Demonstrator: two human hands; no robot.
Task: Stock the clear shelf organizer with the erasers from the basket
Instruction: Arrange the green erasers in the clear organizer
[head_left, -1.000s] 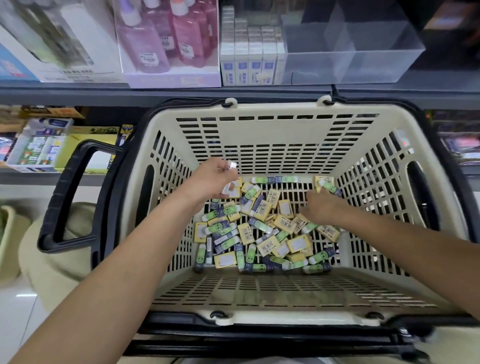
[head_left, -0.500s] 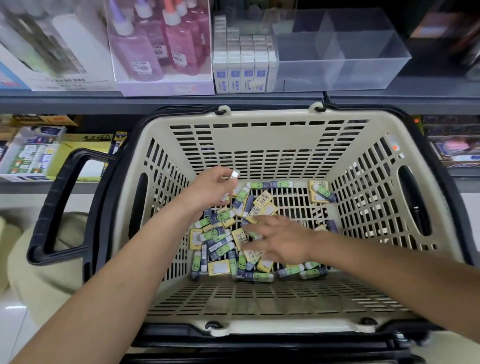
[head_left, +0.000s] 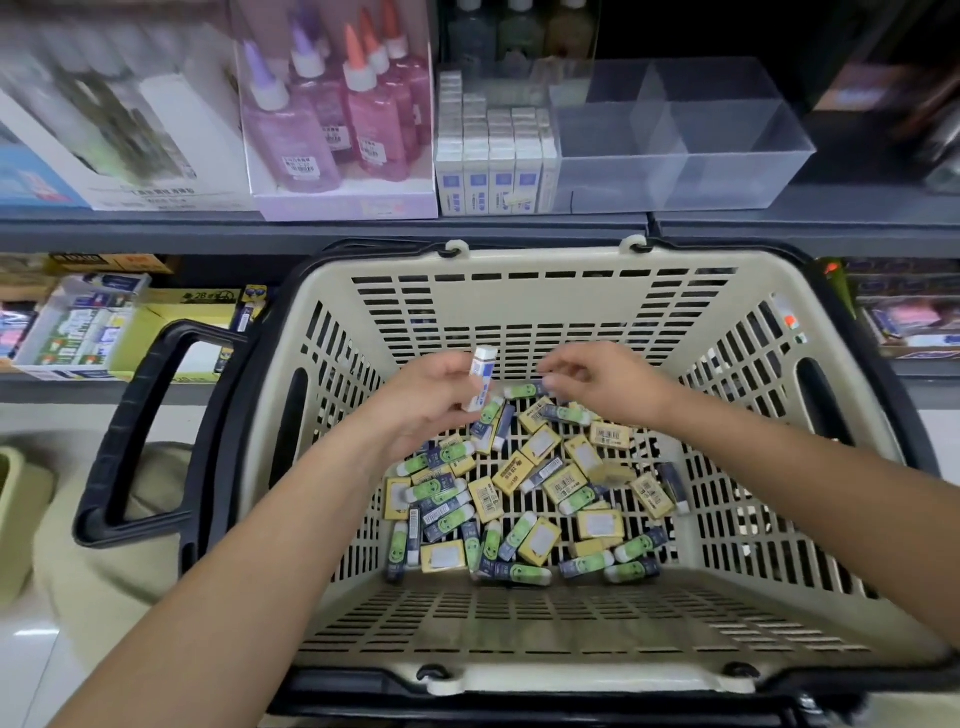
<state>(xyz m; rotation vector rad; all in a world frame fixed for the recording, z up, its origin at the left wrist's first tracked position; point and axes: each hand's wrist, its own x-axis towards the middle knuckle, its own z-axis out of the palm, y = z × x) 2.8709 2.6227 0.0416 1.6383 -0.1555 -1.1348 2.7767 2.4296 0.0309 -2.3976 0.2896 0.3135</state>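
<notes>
A beige plastic basket (head_left: 540, 270) with black handles sits below the shelf. Several erasers (head_left: 524, 493) in yellow, green and blue-white sleeves lie loose on its floor. My left hand (head_left: 431, 400) is raised over the pile and grips white erasers with blue sleeves (head_left: 480, 379), one standing upright between its fingers. My right hand (head_left: 597, 384) hovers just to the right, fingers bent downward toward the far erasers; whether it holds one is hidden. The clear shelf organizer (head_left: 675, 140) stands on the shelf above, with white-and-blue erasers (head_left: 493, 150) standing in rows in its left part.
Pink and purple glue bottles (head_left: 337, 114) stand in a display box left of the organizer. Boxes of stationery (head_left: 93, 322) fill the lower shelf at left. A dark shelf edge (head_left: 363, 228) runs just above the basket's far rim.
My right hand left the middle of the pile and rose toward the far side, close to my left hand. The left hand lifted slightly with its erasers. The camera tilted upward.
</notes>
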